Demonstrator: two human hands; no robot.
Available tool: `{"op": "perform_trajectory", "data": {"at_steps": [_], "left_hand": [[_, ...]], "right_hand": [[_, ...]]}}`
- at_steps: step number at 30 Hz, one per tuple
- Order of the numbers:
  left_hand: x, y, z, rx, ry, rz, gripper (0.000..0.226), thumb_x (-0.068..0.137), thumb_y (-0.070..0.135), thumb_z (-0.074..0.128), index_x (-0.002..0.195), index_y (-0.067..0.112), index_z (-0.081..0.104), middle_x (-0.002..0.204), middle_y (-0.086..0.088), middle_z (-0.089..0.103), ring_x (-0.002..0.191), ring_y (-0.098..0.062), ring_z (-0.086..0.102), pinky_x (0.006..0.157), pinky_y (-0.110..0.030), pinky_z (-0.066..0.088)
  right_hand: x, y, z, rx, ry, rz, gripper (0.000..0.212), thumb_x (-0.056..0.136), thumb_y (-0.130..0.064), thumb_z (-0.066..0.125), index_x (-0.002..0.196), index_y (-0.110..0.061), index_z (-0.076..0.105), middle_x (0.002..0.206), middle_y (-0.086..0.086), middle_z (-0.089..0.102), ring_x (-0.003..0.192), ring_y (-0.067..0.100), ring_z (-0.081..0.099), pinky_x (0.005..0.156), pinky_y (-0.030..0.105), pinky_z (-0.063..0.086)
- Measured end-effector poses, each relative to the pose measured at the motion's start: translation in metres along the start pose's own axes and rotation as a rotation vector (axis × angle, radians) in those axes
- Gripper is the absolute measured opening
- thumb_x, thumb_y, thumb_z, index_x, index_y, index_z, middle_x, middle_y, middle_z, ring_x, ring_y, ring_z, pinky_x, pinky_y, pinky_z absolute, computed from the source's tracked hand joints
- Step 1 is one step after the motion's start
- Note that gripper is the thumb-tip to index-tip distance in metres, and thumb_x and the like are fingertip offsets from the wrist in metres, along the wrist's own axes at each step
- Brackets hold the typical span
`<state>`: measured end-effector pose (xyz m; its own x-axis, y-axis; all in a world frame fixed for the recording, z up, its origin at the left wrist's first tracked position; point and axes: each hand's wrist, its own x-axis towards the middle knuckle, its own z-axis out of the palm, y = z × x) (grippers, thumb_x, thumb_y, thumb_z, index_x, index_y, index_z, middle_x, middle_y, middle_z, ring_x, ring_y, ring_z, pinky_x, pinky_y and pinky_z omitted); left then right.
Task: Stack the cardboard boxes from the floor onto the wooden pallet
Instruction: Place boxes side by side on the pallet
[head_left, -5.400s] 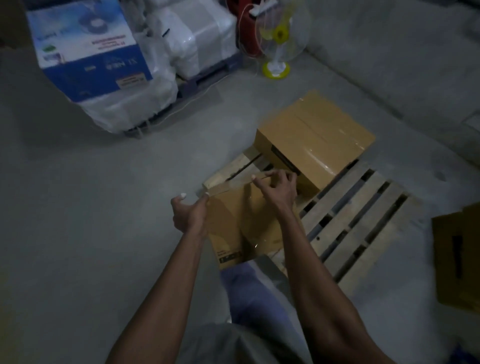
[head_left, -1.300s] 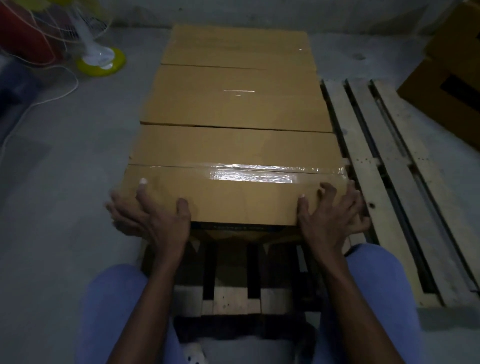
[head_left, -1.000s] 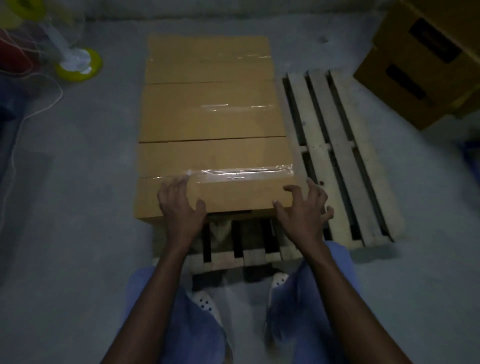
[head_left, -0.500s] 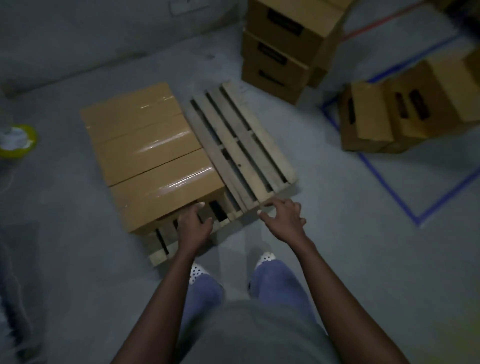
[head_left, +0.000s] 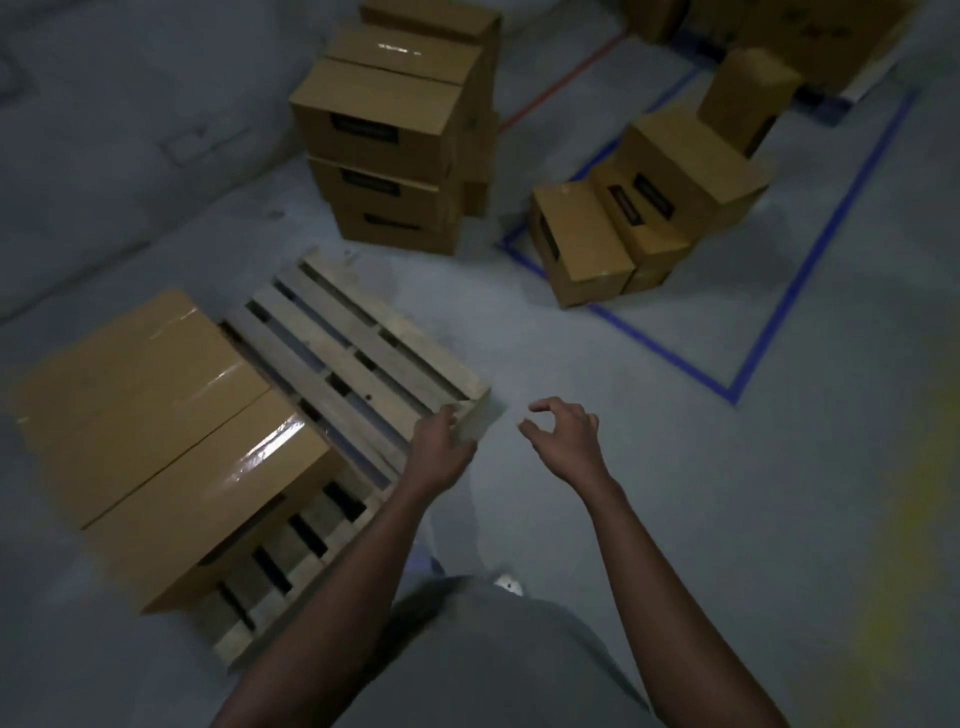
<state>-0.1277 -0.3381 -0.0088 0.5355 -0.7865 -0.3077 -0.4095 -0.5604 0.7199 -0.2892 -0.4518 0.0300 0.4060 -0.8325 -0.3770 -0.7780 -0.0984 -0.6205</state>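
I saw the taped brown cardboard boxes (head_left: 156, 415) lying side by side on the left half of the slatted wooden pallet (head_left: 363, 353). The left hand (head_left: 441, 452) hung at the pallet's near corner, fingers loosely curled, empty. The right hand (head_left: 566, 436) hovered over the grey floor (head_left: 675, 493), fingers apart, empty. A stack of tan cartons (head_left: 384, 140) stood beyond.

Grey shirt (head_left: 493, 660), bare forearms, blue trousers (head_left: 427, 562), white perforated shoe (head_left: 508, 583)

Bare slats of the pallet (head_left: 363, 358) lie free beside two boxes (head_left: 156, 431); open floor (head_left: 519, 338) surrounds.
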Motion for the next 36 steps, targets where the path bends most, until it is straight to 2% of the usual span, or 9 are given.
{"op": "perform_trajectory", "data": {"at_steps": [4,8,10,17,22,24,29,32,36], "left_hand": [[0.053,0.028,0.005,-0.009,0.009,0.033,0.054,0.085,0.014,0.076,0.135,0.005,0.057,0.136,-0.017,0.060,0.124,-0.032,0.058,0.096,-0.036,0.047],[0.135,0.055,0.003,-0.045,0.069,0.017,0.056,0.084,0.017,0.079,0.135,0.006,0.059,0.132,-0.015,0.063,0.111,-0.029,0.064,0.088,-0.024,0.045],[0.184,0.068,0.001,-0.096,0.113,0.014,0.058,0.082,0.021,0.079,0.136,0.011,0.059,0.128,-0.010,0.065,0.112,-0.028,0.063,0.093,-0.031,0.049],[0.359,0.120,-0.014,-0.211,0.242,0.007,0.050,0.085,0.020,0.078,0.131,0.008,0.063,0.126,-0.011,0.065,0.119,-0.025,0.061,0.100,-0.041,0.052],[0.439,0.160,-0.036,-0.225,0.251,-0.016,0.045,0.088,0.019,0.075,0.130,0.011,0.064,0.127,-0.007,0.065,0.118,-0.020,0.059,0.101,-0.037,0.050],[0.467,0.165,-0.044,-0.242,0.270,-0.030,0.041,0.088,0.018,0.076,0.127,0.010,0.067,0.125,-0.006,0.067,0.118,-0.019,0.061,0.102,-0.035,0.050],[0.546,0.155,-0.062,-0.289,0.354,-0.156,0.035,0.087,0.020,0.077,0.121,0.014,0.070,0.122,-0.002,0.069,0.116,-0.016,0.063,0.099,-0.037,0.053],[0.604,0.151,-0.077,-0.299,0.403,-0.203,0.034,0.087,0.021,0.077,0.120,0.017,0.070,0.120,0.000,0.069,0.115,-0.015,0.063,0.098,-0.040,0.054],[0.685,0.159,-0.108,-0.328,0.467,-0.272,0.034,0.087,0.022,0.076,0.120,0.018,0.068,0.120,-0.002,0.069,0.114,-0.017,0.064,0.094,-0.043,0.057]], "right_hand": [[0.050,0.019,-0.036,0.081,0.051,0.035,0.032,0.091,-0.049,0.065,0.119,-0.034,0.061,0.133,0.006,0.055,0.133,0.030,0.036,0.106,0.045,0.035],[0.117,0.021,-0.065,0.122,0.077,0.051,0.031,0.089,-0.050,0.066,0.116,-0.035,0.061,0.131,0.006,0.057,0.131,0.030,0.042,0.102,0.042,0.034],[0.158,0.016,-0.081,0.124,0.085,0.042,0.030,0.089,-0.049,0.066,0.116,-0.036,0.061,0.131,0.005,0.057,0.131,0.030,0.042,0.100,0.042,0.035],[0.317,-0.028,-0.139,0.122,0.066,-0.019,0.030,0.091,-0.045,0.067,0.119,-0.033,0.062,0.135,0.004,0.055,0.133,0.030,0.040,0.104,0.041,0.038],[0.410,-0.070,-0.171,0.138,0.062,-0.067,0.028,0.091,-0.043,0.068,0.117,-0.032,0.064,0.130,0.002,0.060,0.131,0.026,0.042,0.110,0.042,0.038],[0.446,-0.088,-0.174,0.155,0.019,-0.078,0.024,0.091,-0.044,0.069,0.112,-0.036,0.062,0.128,0.003,0.060,0.128,0.027,0.048,0.107,0.045,0.043],[0.556,-0.138,-0.171,0.123,-0.119,-0.096,0.028,0.093,-0.038,0.069,0.119,-0.027,0.065,0.133,0.005,0.055,0.127,0.024,0.050,0.096,0.029,0.040],[0.634,-0.169,-0.164,0.075,-0.172,-0.184,0.031,0.090,-0.044,0.069,0.118,-0.030,0.065,0.132,0.007,0.058,0.126,0.027,0.052,0.102,0.037,0.045],[0.748,-0.225,-0.170,-0.021,-0.255,-0.275,0.033,0.089,-0.053,0.066,0.117,-0.037,0.063,0.133,0.006,0.058,0.127,0.031,0.051,0.103,0.050,0.046]]}}
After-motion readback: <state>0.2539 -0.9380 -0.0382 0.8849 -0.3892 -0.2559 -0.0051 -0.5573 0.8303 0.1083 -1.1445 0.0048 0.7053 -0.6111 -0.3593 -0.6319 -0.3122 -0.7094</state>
